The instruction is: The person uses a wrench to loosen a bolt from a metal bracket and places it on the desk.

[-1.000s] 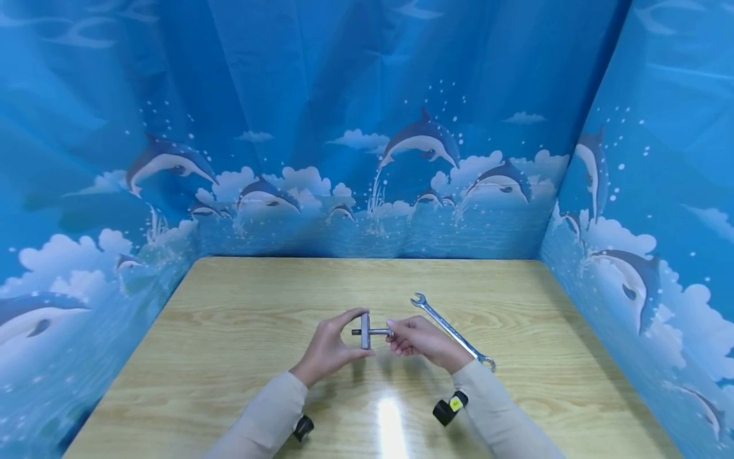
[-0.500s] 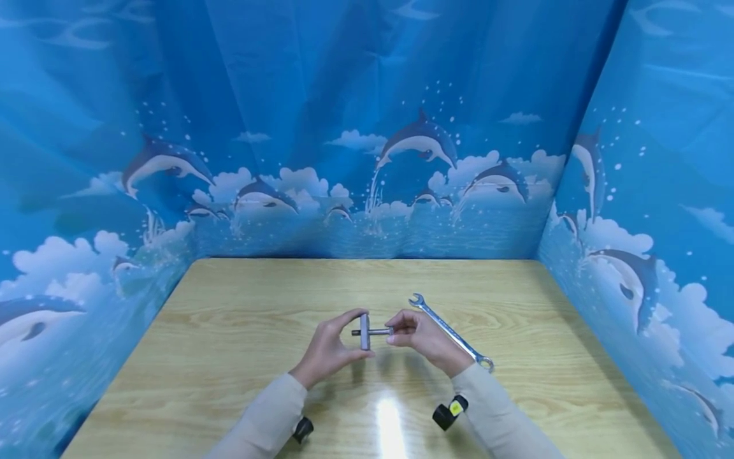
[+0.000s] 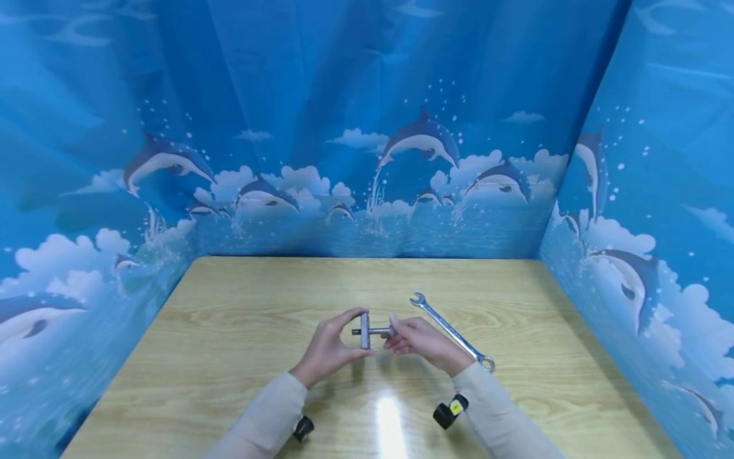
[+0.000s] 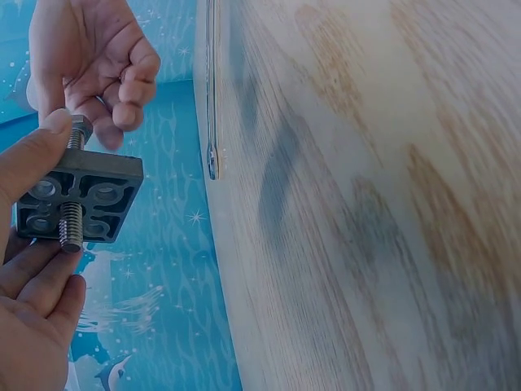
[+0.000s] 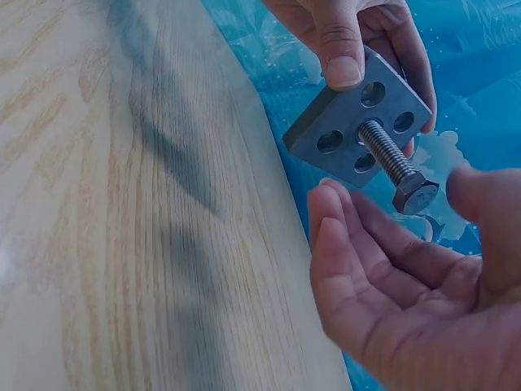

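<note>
My left hand (image 3: pixel 328 347) holds a grey square plate (image 3: pixel 364 331) on edge above the table, thumb on one edge and fingers on the opposite one. The plate has round holes near its corners and a ribbed back (image 4: pixel 106 194). Through its middle runs a threaded hex bolt (image 5: pixel 389 155), its tip (image 4: pixel 72 236) sticking out on the ribbed side. Beside the hex head (image 5: pixel 415 194), my right hand (image 5: pixel 407 285) is loosely spread. Its thumb stands apart from the head on one side, with the fingers below on the other.
A combination wrench (image 3: pixel 453 331) lies slantwise on the wooden table (image 3: pixel 258 293), behind and right of my right hand. Blue curtains (image 3: pixel 344 127) with dolphins enclose the table at the back and sides.
My right hand's fingers have shifted about the bolt head: forefinger raised against it half a second ago, now thumb up and fingers lower. The left hand and plate stay in place.
</note>
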Motion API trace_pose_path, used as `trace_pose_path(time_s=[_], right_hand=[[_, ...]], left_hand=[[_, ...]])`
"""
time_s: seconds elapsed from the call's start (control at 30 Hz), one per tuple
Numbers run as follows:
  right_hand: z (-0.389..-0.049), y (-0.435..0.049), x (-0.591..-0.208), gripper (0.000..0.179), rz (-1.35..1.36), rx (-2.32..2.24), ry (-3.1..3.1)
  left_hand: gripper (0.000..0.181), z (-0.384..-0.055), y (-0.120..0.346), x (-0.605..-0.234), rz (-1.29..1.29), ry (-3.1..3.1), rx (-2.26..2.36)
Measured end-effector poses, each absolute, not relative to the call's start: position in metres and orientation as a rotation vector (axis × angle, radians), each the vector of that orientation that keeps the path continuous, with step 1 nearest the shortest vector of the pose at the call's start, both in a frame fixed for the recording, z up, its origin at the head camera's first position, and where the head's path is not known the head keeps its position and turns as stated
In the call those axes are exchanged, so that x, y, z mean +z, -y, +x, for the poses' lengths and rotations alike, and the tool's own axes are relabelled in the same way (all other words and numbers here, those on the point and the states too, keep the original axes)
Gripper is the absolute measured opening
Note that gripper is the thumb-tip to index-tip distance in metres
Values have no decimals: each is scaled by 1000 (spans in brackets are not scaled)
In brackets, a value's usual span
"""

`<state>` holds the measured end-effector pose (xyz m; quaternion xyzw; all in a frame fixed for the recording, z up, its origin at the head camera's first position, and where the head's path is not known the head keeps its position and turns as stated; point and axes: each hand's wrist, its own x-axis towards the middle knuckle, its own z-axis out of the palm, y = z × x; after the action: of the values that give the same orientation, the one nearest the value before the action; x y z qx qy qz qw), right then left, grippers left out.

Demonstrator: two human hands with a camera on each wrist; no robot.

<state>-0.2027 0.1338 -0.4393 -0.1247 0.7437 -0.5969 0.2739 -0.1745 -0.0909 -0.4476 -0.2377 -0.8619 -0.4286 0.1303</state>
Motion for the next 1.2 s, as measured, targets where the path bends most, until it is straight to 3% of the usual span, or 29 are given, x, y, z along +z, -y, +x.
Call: trace_pose_path(time_s=[0.13,0.67,0.93,1.2], right_hand=[[-202,-133,-438,66,-295,-1604,-1991],[-200,-135,-434,27,-313,-1594,-2167],[-200,-135,-433,30,-299,-1604,-2217],[-202,-137,-435,49,-324,-1584,-2098]], left_hand=[[76,-174,91,-448,-697,2501,-1238],[77,-172,90,-450,-664,2536,-1244],[78,-173,90,-448,-664,2522,-1262],[77,-173,91,-446,-669,2522,-1251]])
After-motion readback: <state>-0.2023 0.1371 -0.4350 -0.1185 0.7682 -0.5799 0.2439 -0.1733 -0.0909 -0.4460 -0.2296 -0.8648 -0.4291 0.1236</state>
